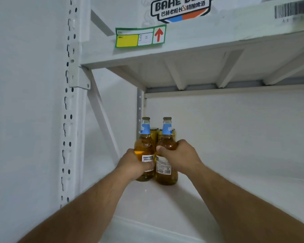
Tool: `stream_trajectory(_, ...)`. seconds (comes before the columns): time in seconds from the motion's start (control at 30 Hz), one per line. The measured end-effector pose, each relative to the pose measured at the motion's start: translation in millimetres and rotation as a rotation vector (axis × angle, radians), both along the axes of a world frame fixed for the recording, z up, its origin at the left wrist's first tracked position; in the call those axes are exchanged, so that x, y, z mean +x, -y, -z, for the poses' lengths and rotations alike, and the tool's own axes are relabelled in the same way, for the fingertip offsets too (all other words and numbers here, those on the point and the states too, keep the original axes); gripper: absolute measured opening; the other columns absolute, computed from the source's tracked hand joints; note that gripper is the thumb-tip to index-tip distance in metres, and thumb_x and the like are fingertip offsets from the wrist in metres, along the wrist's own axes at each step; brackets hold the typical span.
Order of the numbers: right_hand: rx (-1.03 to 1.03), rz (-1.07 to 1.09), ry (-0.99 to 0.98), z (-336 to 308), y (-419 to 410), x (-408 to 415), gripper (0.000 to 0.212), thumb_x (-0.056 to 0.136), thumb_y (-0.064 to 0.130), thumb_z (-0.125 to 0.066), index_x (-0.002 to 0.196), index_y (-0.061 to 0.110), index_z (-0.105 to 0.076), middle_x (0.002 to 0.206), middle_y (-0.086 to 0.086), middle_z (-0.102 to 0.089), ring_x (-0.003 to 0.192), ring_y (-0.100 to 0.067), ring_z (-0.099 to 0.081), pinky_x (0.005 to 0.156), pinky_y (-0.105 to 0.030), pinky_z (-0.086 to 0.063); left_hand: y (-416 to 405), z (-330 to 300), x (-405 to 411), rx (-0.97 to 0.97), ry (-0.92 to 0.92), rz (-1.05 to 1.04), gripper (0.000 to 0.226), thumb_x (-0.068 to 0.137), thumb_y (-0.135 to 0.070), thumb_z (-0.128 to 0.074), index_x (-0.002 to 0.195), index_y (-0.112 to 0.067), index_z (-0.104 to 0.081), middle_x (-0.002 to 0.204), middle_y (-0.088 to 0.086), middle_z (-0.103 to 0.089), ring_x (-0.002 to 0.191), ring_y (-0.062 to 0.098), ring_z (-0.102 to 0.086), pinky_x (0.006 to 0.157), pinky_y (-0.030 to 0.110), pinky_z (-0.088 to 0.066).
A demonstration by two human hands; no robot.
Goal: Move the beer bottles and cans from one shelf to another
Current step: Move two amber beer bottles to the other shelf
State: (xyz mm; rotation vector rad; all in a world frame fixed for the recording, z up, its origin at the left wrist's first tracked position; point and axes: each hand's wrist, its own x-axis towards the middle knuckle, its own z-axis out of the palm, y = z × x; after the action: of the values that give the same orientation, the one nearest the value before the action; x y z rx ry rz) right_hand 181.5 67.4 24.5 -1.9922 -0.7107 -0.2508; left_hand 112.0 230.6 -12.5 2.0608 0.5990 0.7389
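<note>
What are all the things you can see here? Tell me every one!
beer bottles: 2, amber with blue neck labels, upright side by side on the white shelf, near its back left corner
cans: at least 2, yellow, behind the bottles, mostly hidden
shelf tag: 1, green and yellow with a red arrow, on the upper shelf's edge
box: 1, white with a beer logo, on the upper shelf
left hand: grips the left bottle
right hand: grips the right bottle

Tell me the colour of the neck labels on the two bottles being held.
Light blue with white lettering, on both bottles' neck labels, seen in the head view.
</note>
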Motion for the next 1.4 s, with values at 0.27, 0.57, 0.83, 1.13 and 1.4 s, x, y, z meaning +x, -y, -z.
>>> stream_trajectory(0.27,0.134,-0.031,-0.104,10.3,-5.2,9.0,0.047,0.069,0.054,-0.083,0.099,0.02,-0.069,0.091,0.005,-0.073,0.085,-0.014,-0.071,0.072,-0.029,-0.059,5.4,1.0,-8.8,-0.176,0.038,0.112,0.047,0.071,-0.025,-0.093,0.111,-0.018,-0.069,0.102,0.003,-0.078,0.092,0.02,-0.075,0.077,0.031,-0.059)
stream_trajectory(0.57,0.21,0.062,-0.115,13.0,6.4,7.2,0.057,0.062,0.06,-0.083,0.099,0.021,-0.064,0.093,0.003,-0.07,0.085,-0.016,-0.069,0.075,-0.036,-0.06,0.4,2.0,-7.4,-0.193,0.064,0.141,0.064,0.059,-0.03,-0.098,0.114,-0.019,-0.067,0.105,0.002,-0.077,0.093,0.022,-0.075,0.087,0.041,-0.061)
stream_trajectory(0.83,0.337,0.083,-0.155,2.8,27.5,-5.5,0.058,0.065,0.056,-0.084,0.105,0.02,-0.062,0.097,0.001,-0.072,0.084,-0.018,-0.072,0.076,-0.039,-0.062,9.0,3.9,-11.0,-0.183,0.114,0.227,0.062,0.055,-0.034,-0.098,0.11,-0.022,-0.072,0.098,-0.002,-0.08,0.09,0.02,-0.077,0.089,0.045,-0.062)
stream_trajectory(1.13,0.359,0.127,-0.099,-14.5,80.3,-22.1,0.053,0.068,0.05,-0.084,0.106,0.019,-0.063,0.095,0.0,-0.073,0.081,-0.018,-0.073,0.077,-0.041,-0.062,38.5,-7.5,-19.6,-0.134,0.141,0.423,0.077,0.044,-0.049,-0.095,0.115,-0.029,-0.072,0.101,-0.009,-0.08,0.097,0.014,-0.076,0.093,0.042,-0.059)
stream_trajectory(1.4,0.398,0.19,-0.055,-27.1,169.1,-46.2,0.052,0.07,0.048,-0.084,0.106,0.017,-0.064,0.094,-0.001,-0.074,0.08,-0.019,-0.075,0.077,-0.041,-0.062,123.6,-18.8,-29.7,-0.13,0.182,0.523,0.035,0.07,-0.022,-0.093,0.098,-0.026,-0.072,0.088,-0.01,-0.079,0.083,0.005,-0.074,0.069,0.023,-0.054)
